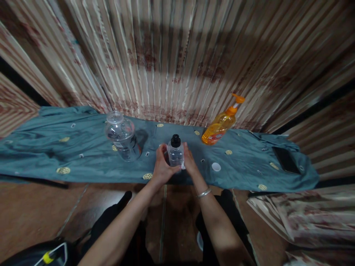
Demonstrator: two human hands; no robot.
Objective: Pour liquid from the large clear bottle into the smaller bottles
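A small clear bottle with a black cap (pixel 175 152) stands upright near the front edge of the table, between my two hands. My left hand (pixel 163 164) curls around its left side, thumb across the lower front. On the other side, my right hand (pixel 189 159) presses a bit of white material, perhaps tissue or cloth (pixel 183 165), against the bottle; its fingers are partly hidden behind. A silver bangle (pixel 204 192) circles my right wrist.
Left on the teal patterned cloth (pixel 88 147) stands a large clear open-necked jar (pixel 124 138). An orange pump bottle (pixel 219 127) stands back right. A white round lid (pixel 216 167) and a dark phone (pixel 286 160) lie further right. Striped curtains hang behind.
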